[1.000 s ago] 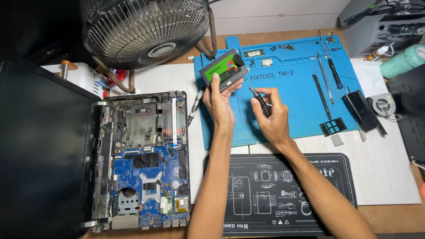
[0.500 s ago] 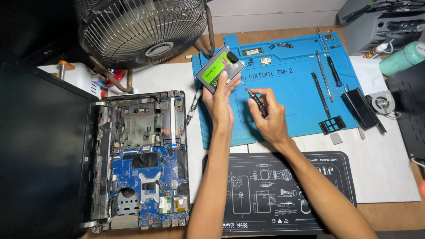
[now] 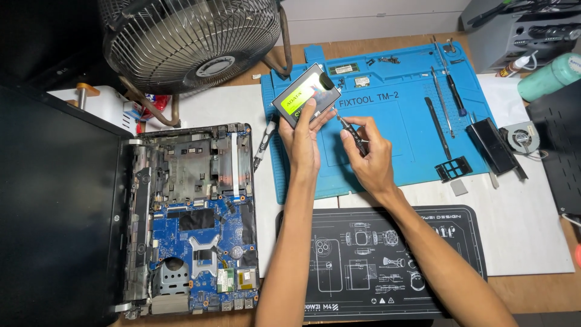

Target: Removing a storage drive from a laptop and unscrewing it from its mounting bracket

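Note:
My left hand (image 3: 301,138) grips a flat grey storage drive (image 3: 305,94) with a green label, held tilted above the blue repair mat (image 3: 417,139). My right hand (image 3: 369,158) holds a small dark screwdriver (image 3: 350,131), and its tip points up at the drive's lower right edge. Both hands hover over the left half of the blue mat. An opened laptop (image 3: 193,218) with its blue circuit board exposed lies to the left of my arms.
A metal fan (image 3: 187,39) stands at the back left. Thin tools (image 3: 445,97), a black bracket (image 3: 454,169), a black bar-shaped part (image 3: 493,145) and a small cooling fan (image 3: 520,136) lie right. A black printed mat (image 3: 375,260) sits under my forearms.
The drive has tilted and moved slightly up and right in my left hand. My right hand has brought the screwdriver tip closer to the drive's edge.

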